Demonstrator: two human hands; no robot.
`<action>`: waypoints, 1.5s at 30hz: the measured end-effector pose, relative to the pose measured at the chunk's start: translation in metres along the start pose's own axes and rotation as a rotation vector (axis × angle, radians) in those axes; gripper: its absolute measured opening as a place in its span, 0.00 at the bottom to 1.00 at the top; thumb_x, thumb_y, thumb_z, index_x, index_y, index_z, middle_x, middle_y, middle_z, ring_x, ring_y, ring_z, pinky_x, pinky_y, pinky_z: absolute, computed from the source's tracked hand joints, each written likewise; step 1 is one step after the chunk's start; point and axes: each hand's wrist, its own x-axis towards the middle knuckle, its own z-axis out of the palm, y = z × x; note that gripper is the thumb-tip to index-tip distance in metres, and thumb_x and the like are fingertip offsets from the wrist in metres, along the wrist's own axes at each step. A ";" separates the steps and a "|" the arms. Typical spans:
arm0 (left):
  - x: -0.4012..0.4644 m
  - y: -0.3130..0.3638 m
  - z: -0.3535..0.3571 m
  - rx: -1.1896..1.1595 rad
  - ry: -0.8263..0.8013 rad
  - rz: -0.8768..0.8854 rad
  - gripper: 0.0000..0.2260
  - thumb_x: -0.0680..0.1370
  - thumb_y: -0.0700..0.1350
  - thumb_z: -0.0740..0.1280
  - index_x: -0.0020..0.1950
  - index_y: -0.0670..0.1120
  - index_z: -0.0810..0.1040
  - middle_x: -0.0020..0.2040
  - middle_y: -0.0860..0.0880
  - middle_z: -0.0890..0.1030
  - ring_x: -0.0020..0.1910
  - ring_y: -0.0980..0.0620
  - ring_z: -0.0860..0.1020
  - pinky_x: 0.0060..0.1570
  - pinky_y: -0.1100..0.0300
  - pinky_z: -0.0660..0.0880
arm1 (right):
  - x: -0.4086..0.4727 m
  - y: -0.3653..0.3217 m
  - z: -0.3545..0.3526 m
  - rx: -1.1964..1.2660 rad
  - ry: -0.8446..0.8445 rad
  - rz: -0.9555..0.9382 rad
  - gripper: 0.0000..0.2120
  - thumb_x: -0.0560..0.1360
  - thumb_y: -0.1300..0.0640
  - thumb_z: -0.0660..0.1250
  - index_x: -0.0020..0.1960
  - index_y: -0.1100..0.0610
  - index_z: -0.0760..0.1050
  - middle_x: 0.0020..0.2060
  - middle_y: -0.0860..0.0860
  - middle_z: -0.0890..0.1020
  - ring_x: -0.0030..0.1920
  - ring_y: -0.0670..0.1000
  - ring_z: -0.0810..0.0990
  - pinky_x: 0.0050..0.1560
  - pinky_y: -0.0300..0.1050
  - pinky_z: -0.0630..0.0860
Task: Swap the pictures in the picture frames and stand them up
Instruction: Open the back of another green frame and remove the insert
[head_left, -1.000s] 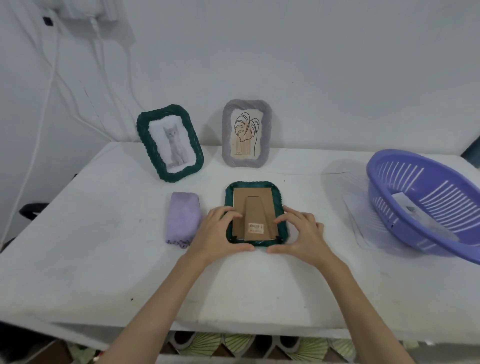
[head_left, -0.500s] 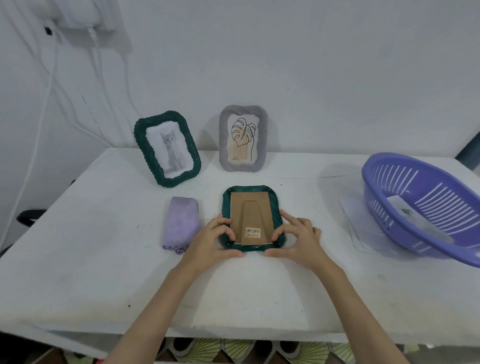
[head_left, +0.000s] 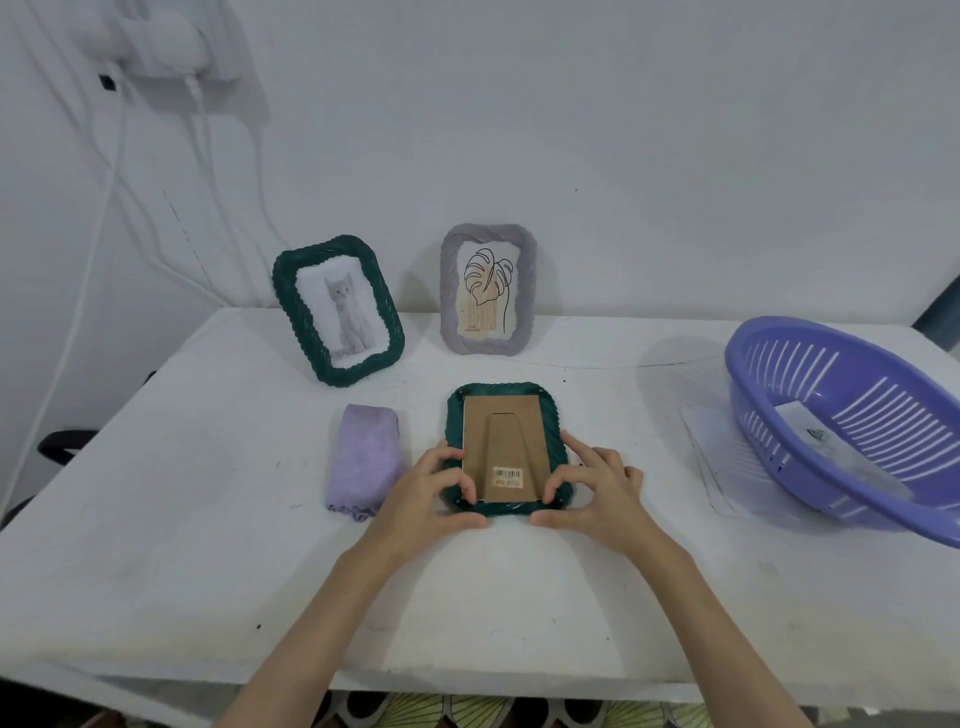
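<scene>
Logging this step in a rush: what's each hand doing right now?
Left hand: fingers curled on the lower left corner of the face-down green frame.
Right hand: gripping its lower right corner.

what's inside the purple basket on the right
Inside the purple basket lies a white sheet of paper with a small dark mark on it, resting on the slatted bottom. The basket's near wall hides part of the inside, so anything low there cannot be seen.

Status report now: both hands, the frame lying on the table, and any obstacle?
Left hand and right hand each grip a near corner of the face-down green frame. Cardboard back still on. Purple cloth beside it, not in the way.
</scene>
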 end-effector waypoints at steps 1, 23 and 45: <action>0.001 0.001 -0.002 -0.018 -0.012 -0.009 0.11 0.65 0.51 0.76 0.41 0.52 0.77 0.64 0.58 0.67 0.68 0.60 0.63 0.67 0.59 0.60 | -0.001 0.000 -0.001 0.012 -0.008 0.005 0.13 0.59 0.38 0.75 0.37 0.40 0.74 0.72 0.41 0.59 0.67 0.46 0.57 0.59 0.44 0.48; 0.027 0.024 0.016 -0.185 0.116 -0.121 0.33 0.54 0.56 0.78 0.55 0.55 0.70 0.55 0.55 0.74 0.53 0.56 0.72 0.53 0.57 0.74 | 0.007 -0.003 0.015 0.149 0.210 -0.008 0.22 0.53 0.28 0.65 0.46 0.29 0.70 0.62 0.27 0.62 0.67 0.42 0.56 0.58 0.36 0.46; 0.006 -0.038 -0.084 -0.176 0.110 -0.328 0.36 0.62 0.47 0.79 0.65 0.56 0.66 0.59 0.52 0.71 0.56 0.56 0.71 0.35 0.67 0.72 | 0.050 -0.010 -0.009 -0.135 0.016 0.248 0.33 0.63 0.34 0.70 0.65 0.40 0.69 0.51 0.44 0.71 0.58 0.49 0.66 0.54 0.49 0.57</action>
